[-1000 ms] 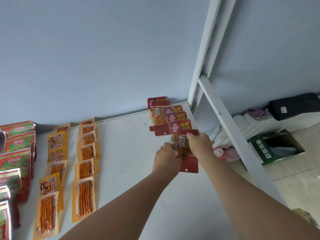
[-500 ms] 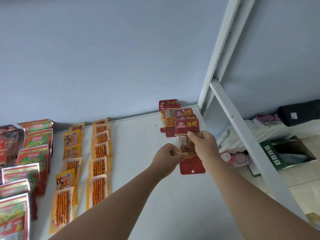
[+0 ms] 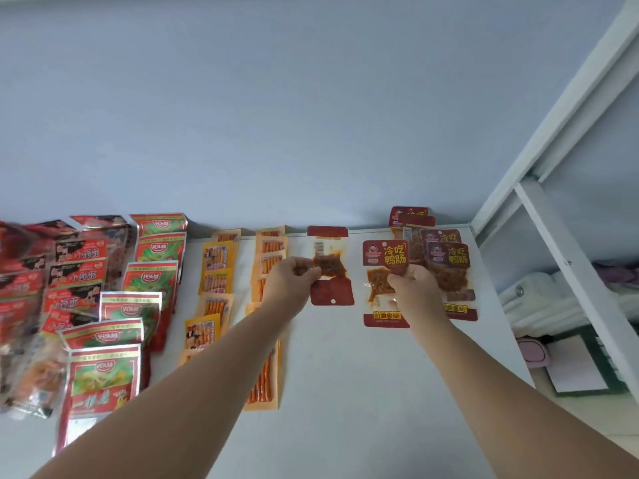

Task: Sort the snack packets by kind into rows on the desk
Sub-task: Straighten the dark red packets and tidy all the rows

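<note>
While the left hand (image 3: 292, 280) pinches a reversed packet (image 3: 331, 294) near the desk (image 3: 345, 382)'s far edge, the right hand (image 3: 413, 290) grips a label-up packet (image 3: 384, 254).

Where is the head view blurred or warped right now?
Head view: the far-left packets are smeared by blur; the white frame bows from wide-angle distortion; the label on the packet in the right hand reads sharp; light is soft, with only faint shadows on the desk.
</note>
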